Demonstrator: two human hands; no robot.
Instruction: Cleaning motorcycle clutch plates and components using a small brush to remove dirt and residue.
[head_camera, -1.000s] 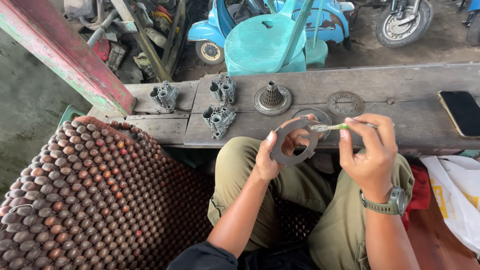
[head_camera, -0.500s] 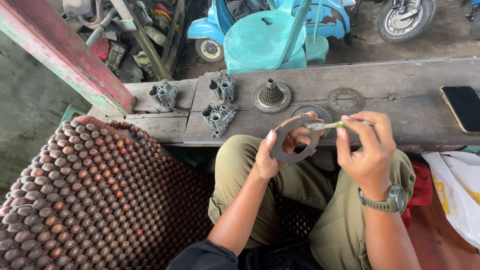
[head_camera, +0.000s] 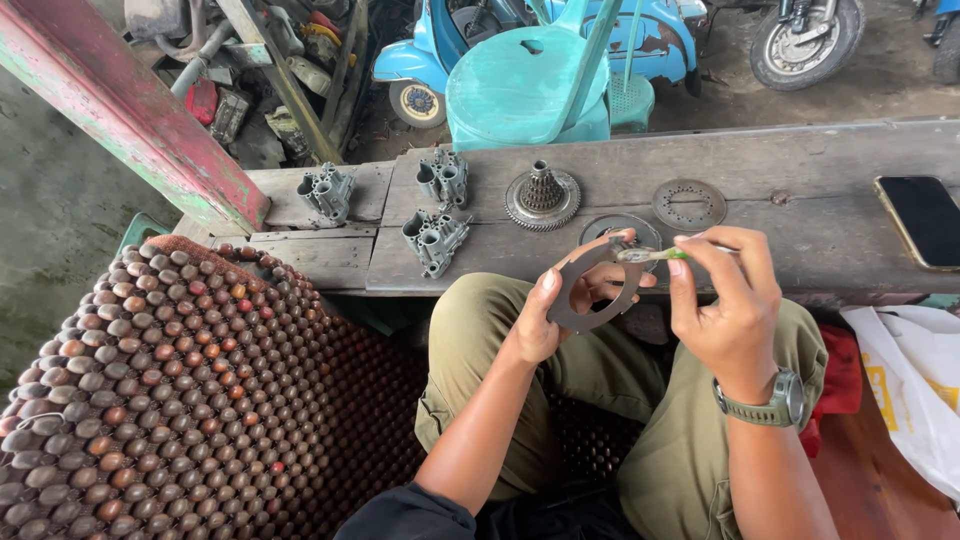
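The left hand (head_camera: 540, 318) is closed around the edge of a flat metal ring plate (head_camera: 597, 288), held tilted above the lap, just in front of the wooden tabletop (head_camera: 800, 235). The right hand (head_camera: 725, 300) pinches a small green-handled brush (head_camera: 655, 255) (its tip touching the plate's upper rim). A toothed gear hub (head_camera: 541, 195) and three grey cast housings (head_camera: 434, 240) lie on the tabletop beyond.

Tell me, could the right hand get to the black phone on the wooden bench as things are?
Probably yes. The phone lies bare on the bench, on the right hand's own side, with nothing between them. But that hand is pinching a small green-tipped tool, so it would have to free its fingers first.
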